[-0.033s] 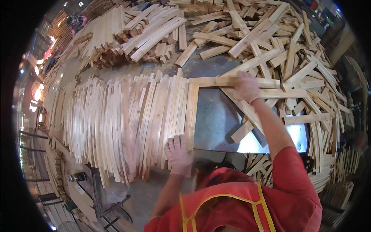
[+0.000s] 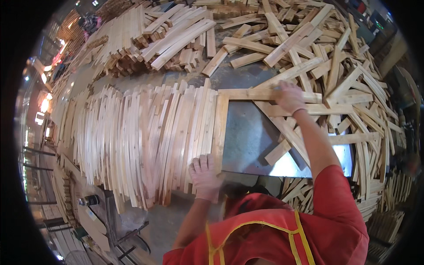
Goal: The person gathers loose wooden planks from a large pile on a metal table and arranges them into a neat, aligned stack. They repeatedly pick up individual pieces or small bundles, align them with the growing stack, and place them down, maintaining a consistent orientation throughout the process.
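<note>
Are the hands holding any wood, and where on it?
The right hand is over the crosswise board, right of its middle; the left hand is at the near ends of the side-by-side strips. Whether either grips cannot be told.

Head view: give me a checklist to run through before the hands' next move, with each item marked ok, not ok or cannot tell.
1. Left hand at the row of thin, pale wooden strips: ok, at the near ends toward the row's right side.
2. Right hand at the long, pale wooden board lying crosswise: ok, over it.
3. Right hand's grip firm: cannot tell, the hand is blurred and its underside hidden.
4. Strips' near ends flush: not ok, they are uneven.
5. Grey metal tabletop right of the strips free of loose pieces: not ok, flat, pale wooden pieces lie on it.
</note>
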A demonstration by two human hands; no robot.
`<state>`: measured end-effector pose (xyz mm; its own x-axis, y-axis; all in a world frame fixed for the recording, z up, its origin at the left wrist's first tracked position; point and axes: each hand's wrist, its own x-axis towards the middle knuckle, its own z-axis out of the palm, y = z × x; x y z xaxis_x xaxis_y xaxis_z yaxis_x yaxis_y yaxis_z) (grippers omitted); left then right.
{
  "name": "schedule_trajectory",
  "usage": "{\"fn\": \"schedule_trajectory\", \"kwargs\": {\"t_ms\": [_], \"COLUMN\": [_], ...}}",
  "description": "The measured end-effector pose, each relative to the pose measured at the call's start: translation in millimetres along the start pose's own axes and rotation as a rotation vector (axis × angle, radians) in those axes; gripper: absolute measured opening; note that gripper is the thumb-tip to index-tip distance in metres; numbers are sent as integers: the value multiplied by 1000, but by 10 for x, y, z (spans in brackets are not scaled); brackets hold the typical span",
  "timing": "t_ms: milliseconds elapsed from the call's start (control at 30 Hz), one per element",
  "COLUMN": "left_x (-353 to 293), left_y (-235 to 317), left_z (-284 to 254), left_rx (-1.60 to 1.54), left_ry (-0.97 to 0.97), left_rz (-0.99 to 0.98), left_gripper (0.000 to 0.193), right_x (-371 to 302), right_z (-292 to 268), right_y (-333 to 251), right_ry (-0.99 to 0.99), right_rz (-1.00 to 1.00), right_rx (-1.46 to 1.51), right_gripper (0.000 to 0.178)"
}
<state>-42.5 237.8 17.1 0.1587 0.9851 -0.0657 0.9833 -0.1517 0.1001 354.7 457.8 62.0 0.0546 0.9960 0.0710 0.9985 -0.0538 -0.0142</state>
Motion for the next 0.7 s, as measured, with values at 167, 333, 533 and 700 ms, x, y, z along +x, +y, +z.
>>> {"fn": "schedule_trajectory", "kwargs": {"t_ms": [167,333,533,700], "left_x": [41,-79,-15,2], "left_y": [154,-222,-95,-68], "left_z": [-67,231,129,78], "left_rx": [149,57,162,45], "left_ry": [-106,18,75,141], "left_rz": [-23,-37,46,42], "left_gripper": [95,90,75,73], "right_x": [0,-348,-1398,-1886], "right_z": [98,-192,55,155], "right_y": [473,515,455,-575], "right_ry": [-240,-473,-655,-672], "right_rz": [21,-180,243,270], "right_rx": [-56,-29,977,1213], "right_gripper": [55,43,54,49]}}
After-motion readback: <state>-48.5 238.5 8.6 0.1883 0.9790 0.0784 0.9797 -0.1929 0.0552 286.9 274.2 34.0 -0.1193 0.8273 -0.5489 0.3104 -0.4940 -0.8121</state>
